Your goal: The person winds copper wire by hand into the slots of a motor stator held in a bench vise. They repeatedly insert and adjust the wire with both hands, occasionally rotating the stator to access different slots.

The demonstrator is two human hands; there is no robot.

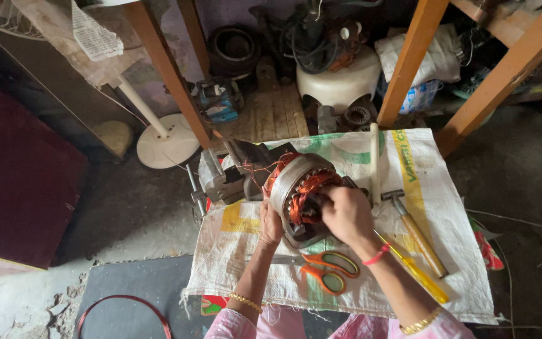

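Both hands gripped a grey metal motor stator with copper windings (299,191): left hand (271,223) beneath, right hand (346,216) on its face. Orange-handled scissors (324,269) lay nearer on the white woven sack (446,207), a wooden-handled hammer (416,231) right.

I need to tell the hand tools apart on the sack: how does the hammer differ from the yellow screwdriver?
The hammer has a brownish wooden handle and a grey metal head; the yellow screwdriver has a clear yellow handle and a thin shaft. The hammer is thicker, the screwdriver slimmer. The hammer lies farther from the person, the screwdriver nearer, its shaft passing close by the right hand. Both lie untouched on the woven sack, slanted much the same way.
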